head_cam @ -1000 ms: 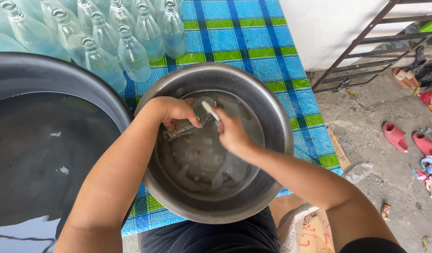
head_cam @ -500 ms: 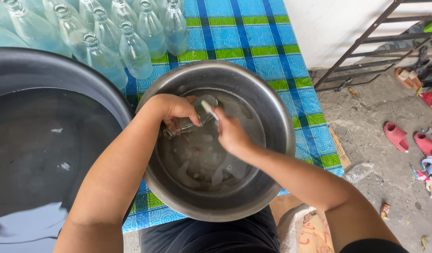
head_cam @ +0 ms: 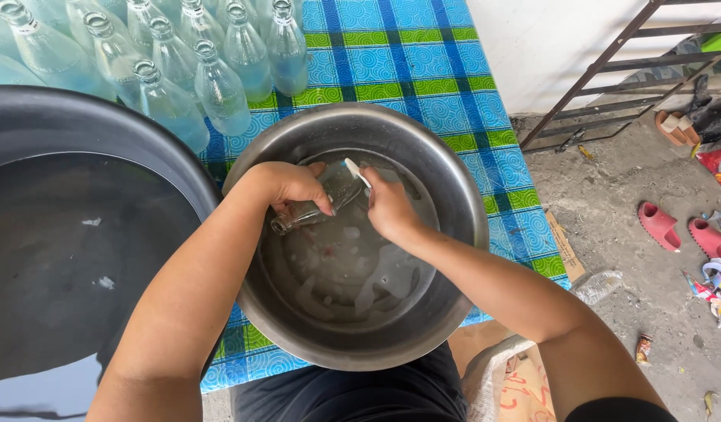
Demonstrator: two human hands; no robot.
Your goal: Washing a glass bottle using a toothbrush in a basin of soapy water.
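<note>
Steel basin [head_cam: 454,195]: your left hand [head_cam: 286,184] grips the bottle [head_cam: 321,199] over soapy water, now tilted lower than a second ago; your right hand [head_cam: 388,207] pinches a brush [head_cam: 357,172] against it, scrubbing ongoing.

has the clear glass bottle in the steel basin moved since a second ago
No, barely: the clear glass bottle lies on its side near the round steel basin's far rim as before, held by the left hand.

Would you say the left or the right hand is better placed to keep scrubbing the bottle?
Probably the right hand: it holds the white brush against the bottle, which the left hand grips.
</note>
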